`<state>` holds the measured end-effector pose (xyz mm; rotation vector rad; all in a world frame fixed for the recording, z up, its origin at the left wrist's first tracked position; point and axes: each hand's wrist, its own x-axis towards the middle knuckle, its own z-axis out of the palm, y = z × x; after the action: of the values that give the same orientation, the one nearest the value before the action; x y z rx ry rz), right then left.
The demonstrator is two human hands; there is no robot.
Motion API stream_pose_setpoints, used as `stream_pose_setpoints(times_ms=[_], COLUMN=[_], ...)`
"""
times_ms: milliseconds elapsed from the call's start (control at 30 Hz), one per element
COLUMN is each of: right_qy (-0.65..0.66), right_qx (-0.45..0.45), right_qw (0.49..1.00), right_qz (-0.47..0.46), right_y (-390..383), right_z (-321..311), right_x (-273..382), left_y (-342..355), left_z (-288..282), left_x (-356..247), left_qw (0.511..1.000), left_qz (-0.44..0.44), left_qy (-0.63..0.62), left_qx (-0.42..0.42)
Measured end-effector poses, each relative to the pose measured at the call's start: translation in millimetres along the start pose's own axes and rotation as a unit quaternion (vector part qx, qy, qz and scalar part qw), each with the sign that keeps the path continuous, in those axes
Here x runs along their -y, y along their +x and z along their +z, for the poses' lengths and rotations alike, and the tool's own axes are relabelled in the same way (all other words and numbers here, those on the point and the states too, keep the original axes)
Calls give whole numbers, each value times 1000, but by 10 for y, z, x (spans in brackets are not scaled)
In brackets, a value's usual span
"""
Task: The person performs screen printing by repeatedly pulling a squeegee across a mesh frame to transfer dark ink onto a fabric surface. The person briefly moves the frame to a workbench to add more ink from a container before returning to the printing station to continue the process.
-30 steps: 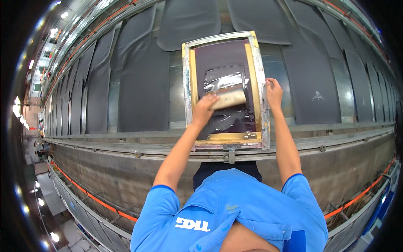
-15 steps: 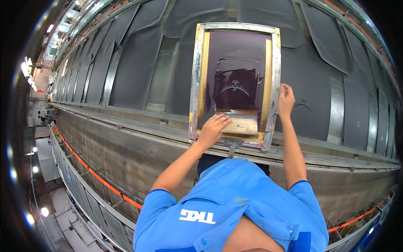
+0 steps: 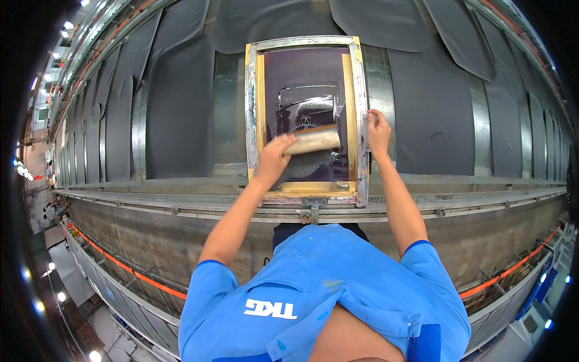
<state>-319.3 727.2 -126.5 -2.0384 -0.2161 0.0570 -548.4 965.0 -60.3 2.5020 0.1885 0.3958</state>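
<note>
My left hand grips a long pale squeegee lying across the dark screen, over a patch of glossy wet ink with a pale design partly visible. The rectangular screen frame, metal with yellowish taped borders, rests over dark grey sheets near the front rail. My right hand holds the frame's right side with bent fingers, near its middle. Part of the design is hidden by the squeegee.
Dark grey flat sheets lie in a long row along the metal bed, some overlapping. A metal rail runs along the front, with orange strips below. People are small at the far left.
My left hand moved the squeegee down to the screen's lower border, then back up to just below its middle. My right hand stays on the frame's side. The whole view has shifted.
</note>
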Motion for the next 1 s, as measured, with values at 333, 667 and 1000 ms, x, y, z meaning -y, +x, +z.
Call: stream_pose_setpoints(times_ms=[333, 667, 1000], right_qy=[-198, -144, -84], right_qx=[97, 229, 284], right_qw=[922, 928, 931], right_qz=[-319, -258, -212], right_y=[528, -26, -1351], right_z=[101, 306, -160], right_x=[996, 719, 479], left_y=[1589, 1016, -259], left_z=[-192, 26, 30], left_x=[532, 524, 85], left_qw=[996, 997, 996], left_qz=[-15, -7, 5], left_qy=[26, 27, 8], left_qx=[81, 74, 89])
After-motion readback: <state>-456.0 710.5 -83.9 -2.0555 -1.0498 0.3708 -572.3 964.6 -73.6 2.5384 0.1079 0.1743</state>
